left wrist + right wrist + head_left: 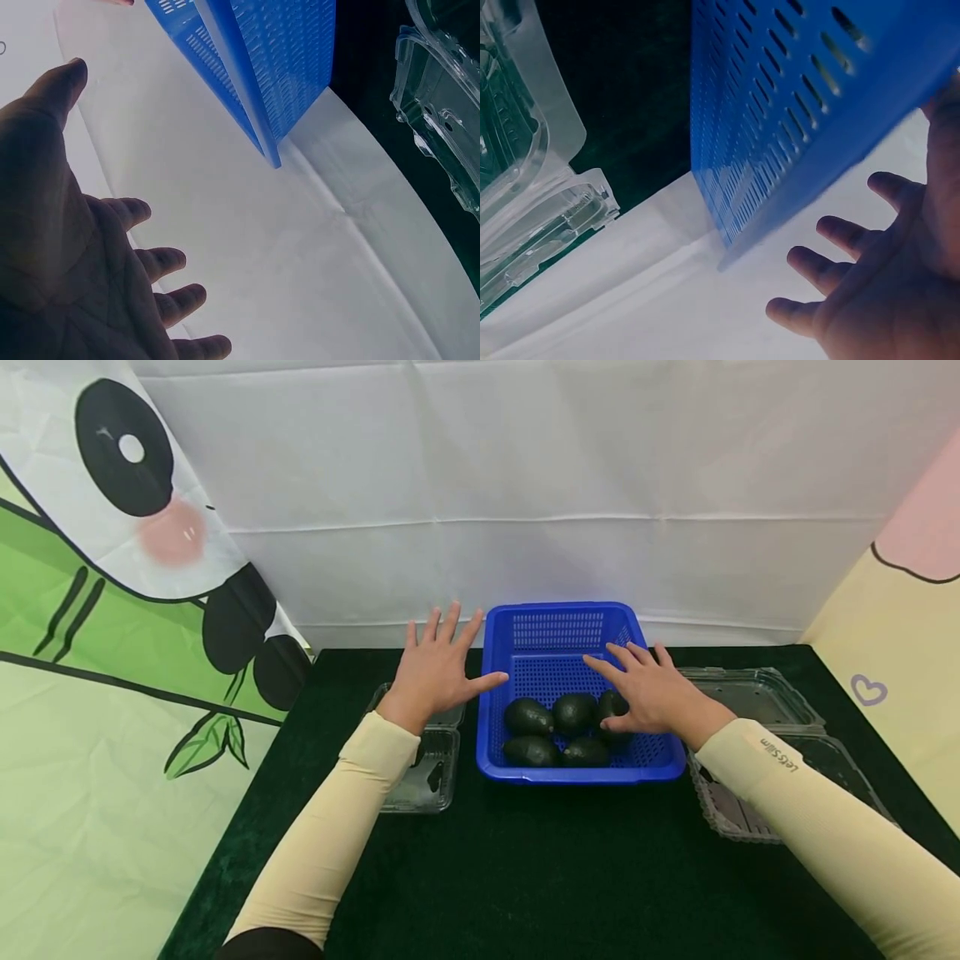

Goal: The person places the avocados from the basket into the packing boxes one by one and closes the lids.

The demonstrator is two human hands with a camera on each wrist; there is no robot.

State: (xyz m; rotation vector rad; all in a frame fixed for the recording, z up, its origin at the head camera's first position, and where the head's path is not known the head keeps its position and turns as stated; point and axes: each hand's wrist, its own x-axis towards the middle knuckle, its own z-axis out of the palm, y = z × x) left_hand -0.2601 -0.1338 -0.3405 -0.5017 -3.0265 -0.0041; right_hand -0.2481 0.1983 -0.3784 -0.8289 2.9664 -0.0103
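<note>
In the head view a blue plastic basket (562,774) stands on the dark green table, with several dark green avocados (528,717) in its near half. My left hand (438,672) is held up at the basket's left side, fingers straight and spread, nothing in it. Above the basket's right part hovers my right hand (648,693), its fingers spread and holding nothing; it hides part of the avocados on that side. The left wrist view shows the left palm (67,262) apart from the basket wall (285,67). In the right wrist view the right fingers (840,236) are extended near the basket's side (780,97).
An open clear plastic clamshell box (442,777) lies left of the basket, partly behind the left arm. A larger open clamshell box (757,693) sits to the right, partly under the right sleeve. A white cloth backdrop (525,485) hangs behind the table (525,877).
</note>
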